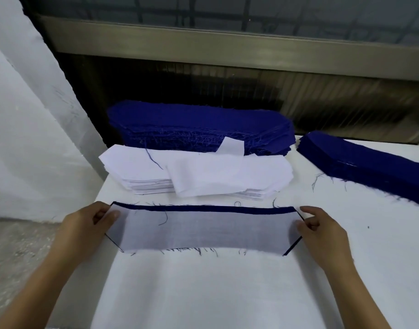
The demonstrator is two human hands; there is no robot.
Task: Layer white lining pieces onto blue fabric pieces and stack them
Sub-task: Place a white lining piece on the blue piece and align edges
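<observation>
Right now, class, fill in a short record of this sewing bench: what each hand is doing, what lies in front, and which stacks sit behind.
Left hand: pinches left end of the white lining piece
Right hand: pinches its right end
Lining piece: lies on a blue fabric piece, blue strip showing along far edge
Behind: white lining stack, then tall blue stack
Right: second blue stack
Surface: white table

Entry 1: left hand [85,224], recorded with its forearm, which is shown bare from the wrist down to the lower left corner of the view.
Entry 2: right hand [322,236], recorded with its forearm, likewise shown bare down to the lower right edge.
Both hands are seen from the back, knuckles and thumbs visible; finer detail cannot be made out.
</observation>
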